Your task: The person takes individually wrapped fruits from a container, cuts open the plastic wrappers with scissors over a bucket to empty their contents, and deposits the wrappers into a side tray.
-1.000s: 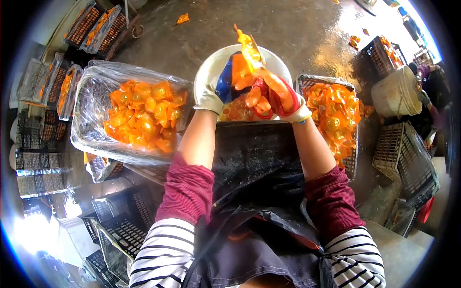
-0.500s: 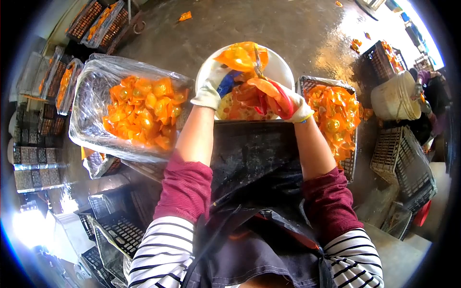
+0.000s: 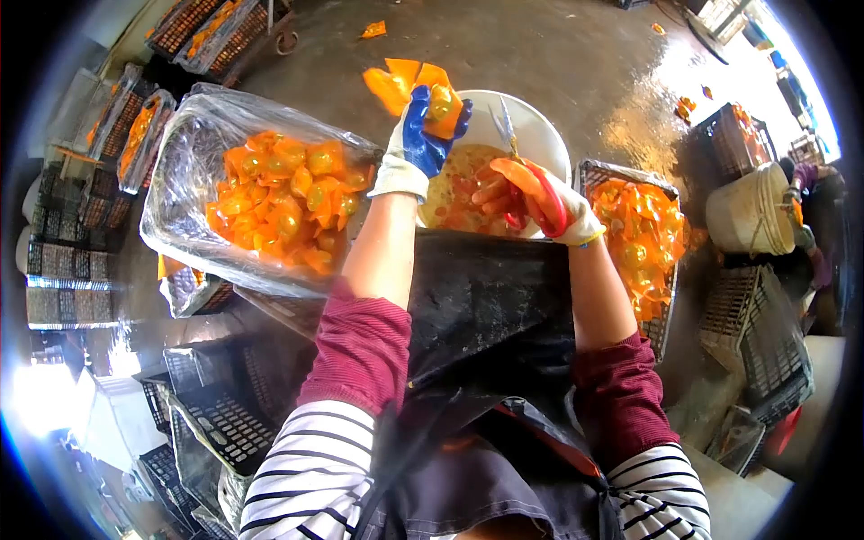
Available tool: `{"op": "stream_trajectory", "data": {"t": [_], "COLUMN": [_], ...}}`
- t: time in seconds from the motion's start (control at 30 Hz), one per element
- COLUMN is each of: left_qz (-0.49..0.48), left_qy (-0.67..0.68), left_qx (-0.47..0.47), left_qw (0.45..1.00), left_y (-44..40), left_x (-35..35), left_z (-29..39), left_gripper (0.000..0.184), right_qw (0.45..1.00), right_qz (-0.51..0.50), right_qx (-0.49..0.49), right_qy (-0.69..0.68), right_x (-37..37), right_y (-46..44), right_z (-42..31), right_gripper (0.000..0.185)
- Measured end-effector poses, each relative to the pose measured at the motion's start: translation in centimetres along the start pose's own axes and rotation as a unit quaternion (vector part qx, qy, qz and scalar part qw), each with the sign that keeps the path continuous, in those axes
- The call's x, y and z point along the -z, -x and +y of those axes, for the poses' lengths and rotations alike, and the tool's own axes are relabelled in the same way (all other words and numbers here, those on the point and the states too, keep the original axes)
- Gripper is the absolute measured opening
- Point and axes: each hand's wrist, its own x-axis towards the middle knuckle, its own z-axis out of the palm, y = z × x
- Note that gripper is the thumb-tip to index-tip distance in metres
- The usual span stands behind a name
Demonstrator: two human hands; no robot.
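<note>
My left hand (image 3: 423,135), in a blue and white glove, grips an orange packet (image 3: 393,88) above the left rim of a white bucket (image 3: 538,117). Red-handled scissors (image 3: 507,126) are in my right hand (image 3: 540,200), which wears an orange and white glove; their blades point up and look slightly apart. Liquid with orange bits fills the bottom of the bucket. Left of it, a plastic-lined crate (image 3: 184,180) holds a heap of orange packets (image 3: 286,193). More packets (image 3: 637,238) fill a dark crate (image 3: 663,335) on the right.
Black crates (image 3: 225,423) stand at the lower left, and others (image 3: 216,36) at the upper left. On the right are a tilted whitish bucket (image 3: 747,211), empty-looking crates (image 3: 765,333) and a partly visible person (image 3: 814,180). Orange scraps (image 3: 373,30) lie on the wet floor.
My left hand has moved up and left with the orange packet, away from my right hand. The scissors now show clear of the packet. The view has shifted slightly.
</note>
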Motion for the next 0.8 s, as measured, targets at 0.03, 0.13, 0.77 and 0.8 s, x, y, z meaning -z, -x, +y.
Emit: {"op": "stream_trajectory", "data": {"t": [0.03,0.13,0.77,0.8], "left_qz": [-0.020,-0.010,0.059,0.055], "left_qy": [0.008,-0.038,-0.187,-0.187], "left_qx": [0.005,-0.010,-0.095,-0.098], "left_qw": [1.000,0.999,0.976,0.976], "left_y": [-0.3,-0.8,-0.1,0.1], "left_x": [0.5,1.1,0.7,0.8], "left_z": [0.3,0.1,-0.1,0.2], "left_gripper": [0.050,0.050,0.040,0.038], "right_qw": [1.000,0.989,0.947,0.944], "right_qz": [-0.001,0.139,0.279,0.282], "right_qx": [-0.008,-0.018,-0.129,-0.123], "right_qy": [0.016,-0.057,0.094,0.117], "right_x": [-0.2,-2.1,-2.7,-2.7], "right_y": [-0.1,0.1,-1.0,-0.9], "right_z": [-0.2,-0.1,0.4,0.4], "right_gripper": [0.040,0.036,0.030,0.031]}}
